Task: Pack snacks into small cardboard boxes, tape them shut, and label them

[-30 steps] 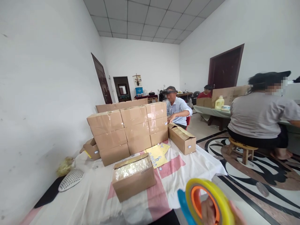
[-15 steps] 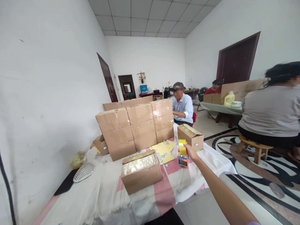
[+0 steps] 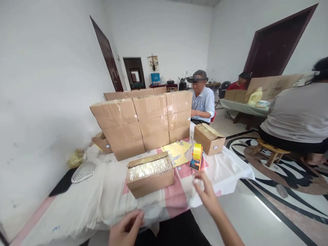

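Observation:
My left hand (image 3: 126,228) is at the table's front edge, its fingers curled and the thumb close against the fingertips; nothing shows in it. To the right, my right hand (image 3: 206,193) hovers over the table edge, fingers bent and apart from the thumb, holding nothing. In front of both hands lies a cardboard box (image 3: 153,185), its top seam covered with shiny clear tape. An orange tape dispenser with a yellow roll (image 3: 196,156) stands on the cloth just beyond my right hand, apart from it.
Stacked taped boxes (image 3: 153,124) form a wall behind the near box. Yellow sheets with small labels (image 3: 176,153) lie beside it. Another box (image 3: 209,139) stands at the right. A person (image 3: 202,99) sits beyond the stack; another (image 3: 297,109) sits on a stool at right.
My right hand has let go of the tape dispenser, left it on the cloth and drawn back toward me. My left hand has come into view at the bottom. The camera has tilted down.

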### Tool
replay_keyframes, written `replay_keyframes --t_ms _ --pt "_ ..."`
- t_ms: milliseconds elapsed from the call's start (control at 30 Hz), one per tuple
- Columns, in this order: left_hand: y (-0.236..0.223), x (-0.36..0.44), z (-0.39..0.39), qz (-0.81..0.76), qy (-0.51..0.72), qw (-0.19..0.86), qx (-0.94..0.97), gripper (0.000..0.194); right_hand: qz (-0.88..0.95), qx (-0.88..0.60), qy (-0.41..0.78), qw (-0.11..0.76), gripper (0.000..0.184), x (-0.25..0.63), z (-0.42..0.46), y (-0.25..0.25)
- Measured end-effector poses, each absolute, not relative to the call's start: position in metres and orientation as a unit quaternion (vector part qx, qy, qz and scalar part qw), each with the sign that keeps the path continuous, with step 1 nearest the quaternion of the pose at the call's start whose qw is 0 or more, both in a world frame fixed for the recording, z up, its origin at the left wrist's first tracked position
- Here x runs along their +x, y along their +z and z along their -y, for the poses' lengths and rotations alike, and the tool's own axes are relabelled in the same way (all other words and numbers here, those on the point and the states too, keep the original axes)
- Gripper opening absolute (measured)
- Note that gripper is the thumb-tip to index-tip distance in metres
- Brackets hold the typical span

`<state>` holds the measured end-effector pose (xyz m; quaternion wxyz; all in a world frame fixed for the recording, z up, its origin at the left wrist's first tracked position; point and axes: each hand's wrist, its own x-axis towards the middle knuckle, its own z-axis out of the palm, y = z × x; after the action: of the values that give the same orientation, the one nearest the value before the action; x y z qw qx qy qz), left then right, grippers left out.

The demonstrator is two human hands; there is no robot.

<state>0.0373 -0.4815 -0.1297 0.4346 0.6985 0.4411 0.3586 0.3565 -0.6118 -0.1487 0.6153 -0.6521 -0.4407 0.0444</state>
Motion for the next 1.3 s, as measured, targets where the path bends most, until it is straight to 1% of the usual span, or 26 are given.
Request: replay_keyframes --t_ms 33,133,167,233,333,433,500,533,600,700,733,800,900,1000,1100,1167,1300 --pt "-0.130 0.049 0.485 -0.411 0.341 0.447 0.718 0.045 0.470 -0.630 0.087 0.612 0.017 0.326 0.621 -0.154" --pt "-0.127 0.078 0.498 -0.325 0.272 0.471 0.774 0.038 0.515 -0.594 0.206 0.583 0.021 0.259 0.635 -0.157" --pt "-0.124 0.085 0.503 -0.298 0.246 0.477 0.789 0.038 0.516 -0.595 0.233 0.570 0.019 0.248 0.635 -0.154" --pt "-0.121 0.094 0.510 -0.259 0.207 0.483 0.810 0.041 0.516 -0.609 0.262 0.541 0.009 0.239 0.628 -0.144" --pt "-0.121 0.098 0.514 -0.259 0.197 0.489 0.809 0.046 0.540 -0.621 0.264 0.503 0.011 0.244 0.613 -0.129" --pt "-0.127 0.096 0.509 -0.294 0.199 0.501 0.789 0.049 0.586 -0.615 0.237 0.471 0.005 0.248 0.604 -0.121" --pt "-0.130 0.092 0.501 -0.347 0.190 0.506 0.767 0.049 0.620 -0.608 0.196 0.455 0.010 0.249 0.603 -0.114" --pt "-0.131 0.088 0.494 -0.384 0.183 0.502 0.753 0.048 0.632 -0.600 0.172 0.458 0.011 0.251 0.603 -0.108" --pt "-0.130 0.077 0.479 -0.459 0.180 0.473 0.731 0.049 0.635 -0.581 0.139 0.490 0.012 0.259 0.600 -0.089" --pt "-0.122 0.059 0.457 -0.517 0.225 0.416 0.714 0.051 0.607 -0.543 0.130 0.565 0.009 0.286 0.576 -0.049" --pt "-0.117 0.054 0.452 -0.525 0.248 0.402 0.708 0.051 0.604 -0.528 0.130 0.582 0.011 0.298 0.562 -0.036" --pt "-0.106 0.051 0.448 -0.526 0.294 0.380 0.702 0.048 0.618 -0.512 0.147 0.579 0.027 0.322 0.527 -0.014" --pt "-0.089 0.062 0.451 -0.487 0.356 0.368 0.707 0.045 0.660 -0.502 0.189 0.525 0.036 0.341 0.477 0.004" --pt "-0.079 0.085 0.452 -0.433 0.372 0.358 0.739 0.048 0.704 -0.504 0.227 0.446 0.039 0.341 0.449 0.007" --pt "-0.078 0.109 0.444 -0.395 0.346 0.293 0.799 0.053 0.747 -0.521 0.162 0.379 0.040 0.337 0.439 0.004" --pt "-0.079 0.123 0.436 -0.386 0.306 0.243 0.836 0.054 0.764 -0.528 0.122 0.351 0.042 0.339 0.435 0.003" --pt "-0.086 0.140 0.427 -0.395 0.252 0.189 0.863 0.048 0.774 -0.554 0.082 0.294 0.040 0.349 0.427 0.001"
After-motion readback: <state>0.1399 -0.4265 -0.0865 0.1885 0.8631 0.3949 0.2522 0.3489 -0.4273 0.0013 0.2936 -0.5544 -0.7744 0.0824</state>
